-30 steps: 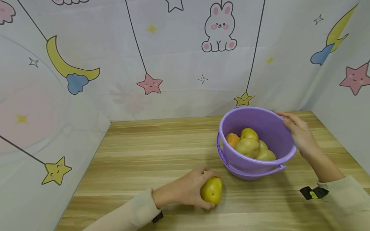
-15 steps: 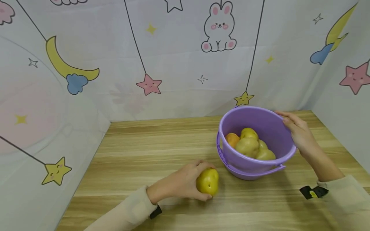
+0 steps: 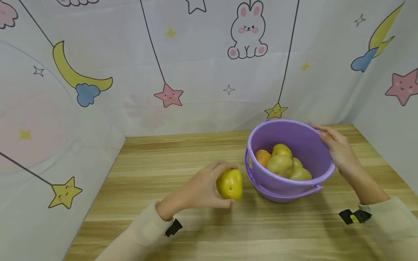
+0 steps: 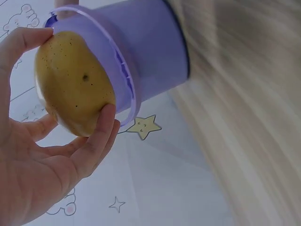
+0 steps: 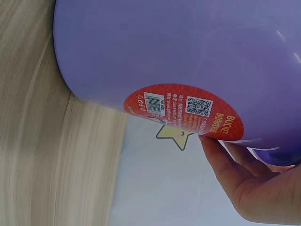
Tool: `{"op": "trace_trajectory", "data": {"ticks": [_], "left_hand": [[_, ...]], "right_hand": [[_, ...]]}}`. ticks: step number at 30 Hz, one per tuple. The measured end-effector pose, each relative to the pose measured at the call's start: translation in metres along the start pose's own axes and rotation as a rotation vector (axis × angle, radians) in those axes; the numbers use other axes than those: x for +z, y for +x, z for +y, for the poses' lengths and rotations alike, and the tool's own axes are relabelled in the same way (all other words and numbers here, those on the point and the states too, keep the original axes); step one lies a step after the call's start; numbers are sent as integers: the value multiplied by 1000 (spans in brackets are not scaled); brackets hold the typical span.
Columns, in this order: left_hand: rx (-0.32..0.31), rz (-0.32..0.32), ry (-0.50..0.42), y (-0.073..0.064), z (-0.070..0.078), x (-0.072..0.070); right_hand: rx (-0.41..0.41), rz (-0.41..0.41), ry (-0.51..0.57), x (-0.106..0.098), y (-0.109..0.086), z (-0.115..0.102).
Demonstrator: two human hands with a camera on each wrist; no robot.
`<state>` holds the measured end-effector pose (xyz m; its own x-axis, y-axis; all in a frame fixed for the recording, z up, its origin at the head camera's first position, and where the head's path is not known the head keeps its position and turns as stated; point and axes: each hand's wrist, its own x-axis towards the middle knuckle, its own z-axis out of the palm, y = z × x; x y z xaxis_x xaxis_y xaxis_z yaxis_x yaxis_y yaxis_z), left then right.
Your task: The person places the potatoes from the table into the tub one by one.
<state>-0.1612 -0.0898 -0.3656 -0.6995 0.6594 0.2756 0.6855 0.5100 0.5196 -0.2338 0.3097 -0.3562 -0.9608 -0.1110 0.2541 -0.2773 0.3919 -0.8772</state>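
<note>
My left hand (image 3: 199, 188) holds a yellow, dark-speckled fruit (image 3: 231, 185) between thumb and fingers, just left of the purple bucket (image 3: 277, 186). In the left wrist view, the fruit (image 4: 70, 77) is lumpy and oval with a small dark pit, and overlaps the bucket's open mouth. At the bucket's right side, my right hand (image 3: 341, 152) grips the rim, thumb on the inner edge and fingers outside. Several yellowish fruits (image 3: 279, 166) and an orange one (image 3: 262, 158) lie inside the bucket, which tilts towards me.
The bucket's handle (image 3: 294, 196) hangs down along its front. A red label (image 5: 183, 110) is on the bucket's outer wall. Beneath everything is a wood-grain table (image 3: 169, 156), with a white cartoon-printed cloth (image 3: 202, 65) standing behind and at both sides.
My left hand has lifted the yellow fruit off the table, moving it away from me and slightly left. The right hand and the bucket have stayed in place.
</note>
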Motion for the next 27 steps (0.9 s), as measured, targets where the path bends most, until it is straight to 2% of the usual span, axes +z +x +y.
{"op": "trace_trajectory", "data": {"ticks": [9,15,20,27], "left_hand": [[21,88,-4,14,6,-23],[74,130,-17,30,13,-35],[114,163,-12,44,17,-41],[110,164,-6,54,20,-44]], "right_hand": [[5,-2,9,-1,0,-1],[3,-7,24,-1,0,0],[10,-10,22,-2,-1,-1],[19,-5,-1,-1,-1,-1]]}}
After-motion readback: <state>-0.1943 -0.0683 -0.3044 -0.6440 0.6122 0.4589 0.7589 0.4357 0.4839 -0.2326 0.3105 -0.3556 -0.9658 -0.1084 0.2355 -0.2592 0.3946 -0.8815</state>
